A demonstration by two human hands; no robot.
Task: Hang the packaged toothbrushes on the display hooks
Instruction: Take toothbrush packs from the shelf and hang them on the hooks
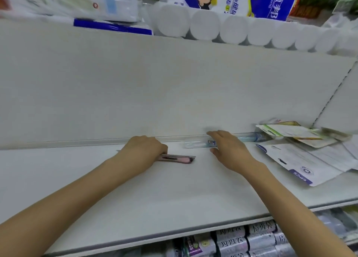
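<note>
Picking-up step, most likely: nothing hung yet, and no display hooks seen anywhere.

Left hand (144, 150) curled down over one end of a pink packaged toothbrush (178, 158), fingers wrapped round it, the thin pack flat on the white shelf (135, 194). Right hand (228, 150) just right of the pink pack, fingers straight and a little spread, reaching over a blue packaged toothbrush (201, 143); touching it or not, could not tell. Blue pack lay behind the pink one, close against the shelf's back wall (174, 86).

Next move, as a guess: lift each pack by one end, find the hole in its top, and look for hooks to slide it on.

Pink pack long, skinny and shiny, like clear plastic over a pink handle. Blue pack long too, see-through and pale. Shelf smooth, hard, flat. Far right of the pink pack, a messy heap of flat card packs (294, 160), white with a little purple and green. High above the pink pack, a row of round white toilet paper rolls (234, 29), soft-looking, wrapped in clear film. Below the shelf's front edge, more wrapped goods, blurry.
</note>
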